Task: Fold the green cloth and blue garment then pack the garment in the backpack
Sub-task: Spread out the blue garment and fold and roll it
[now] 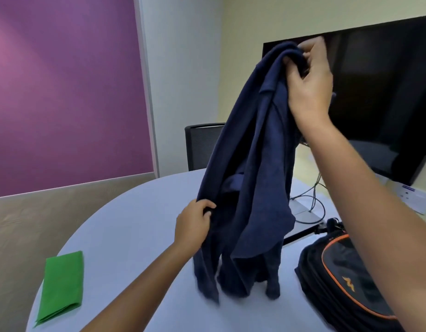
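Note:
A dark blue garment (252,178) hangs in the air over the white table (135,226), its lower end touching the tabletop. My right hand (308,82) grips its top edge, raised high. My left hand (195,224) pinches the garment's left edge lower down. The green cloth (62,286) lies folded into a flat rectangle at the table's front left. The black backpack (346,281) with orange trim lies on the table at the right, below my right forearm.
A large dark screen (379,97) stands at the back right, with cables (312,207) on the table below it. A black chair (202,144) stands behind the table. The purple wall fills the left.

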`<state>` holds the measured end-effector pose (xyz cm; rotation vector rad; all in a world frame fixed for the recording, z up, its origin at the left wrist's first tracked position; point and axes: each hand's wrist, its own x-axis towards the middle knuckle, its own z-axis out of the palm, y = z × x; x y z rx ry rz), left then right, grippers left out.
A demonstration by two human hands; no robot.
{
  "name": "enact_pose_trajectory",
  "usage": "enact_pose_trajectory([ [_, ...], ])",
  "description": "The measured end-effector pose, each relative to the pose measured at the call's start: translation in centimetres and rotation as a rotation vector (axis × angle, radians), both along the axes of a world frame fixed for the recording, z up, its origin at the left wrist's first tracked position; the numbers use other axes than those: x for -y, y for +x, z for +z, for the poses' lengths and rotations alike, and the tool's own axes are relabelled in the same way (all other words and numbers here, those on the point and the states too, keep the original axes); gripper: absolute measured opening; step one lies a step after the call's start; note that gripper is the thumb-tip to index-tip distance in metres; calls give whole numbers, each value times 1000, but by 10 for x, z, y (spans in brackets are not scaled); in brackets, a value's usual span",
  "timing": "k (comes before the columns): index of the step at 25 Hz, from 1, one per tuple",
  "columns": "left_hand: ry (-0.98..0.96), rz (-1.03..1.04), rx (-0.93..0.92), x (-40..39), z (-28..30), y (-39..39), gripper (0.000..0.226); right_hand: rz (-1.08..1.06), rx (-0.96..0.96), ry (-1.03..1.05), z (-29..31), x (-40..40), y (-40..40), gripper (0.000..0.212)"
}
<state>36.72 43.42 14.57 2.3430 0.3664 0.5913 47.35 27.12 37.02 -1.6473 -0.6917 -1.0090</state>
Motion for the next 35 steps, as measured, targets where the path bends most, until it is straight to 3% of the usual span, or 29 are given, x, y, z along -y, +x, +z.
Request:
enact_pose_trajectory([
  [3,-133,32,177,-3,12,-1,32,41,82,20,19,3,-4,11],
  [5,-229,-90,242,4,20,-1,35,48,103,-8,22,0,-7,14],
  [7,-90,-295,150,17,21,-2,26,37,113,-19,18,-1,-9,14],
  [8,-5,-357,45,24,18,-4,33,51,127,-8,16,-1,-10,13],
  [10,20,-333,-46,36,5,-5,42,133,159,42,14,1,-14,11],
  [13,-27,-281,51,51,-10,-8,20,191,157,100,15,7,-20,12],
  [15,-42,-349,126,46,-16,-11,10,155,86,119,14,15,-15,12],
  [16,-64,-370,156,36,-17,-13,17,119,40,129,10,21,-10,13],
  [19,-134,-237,188,-16,-2,-16,20,-10,-72,141,-8,47,7,18],
  [23,149,108,240,-95,55,-7,4,-101,-196,8,-33,65,29,16],
  [25,283,201,276,-119,84,-2,9,-107,-246,-64,-36,67,33,17],
  [28,382,237,353,-146,125,-3,15,-89,-260,-93,-19,64,25,17],
  [31,396,290,493,-151,153,-7,16,-155,-95,-65,7,59,11,15],
  [33,492,225,498,-145,153,-8,13,-265,33,-47,18,55,7,9],
  [35,577,167,455,-151,145,-6,12,-303,22,-120,16,50,13,5],
])
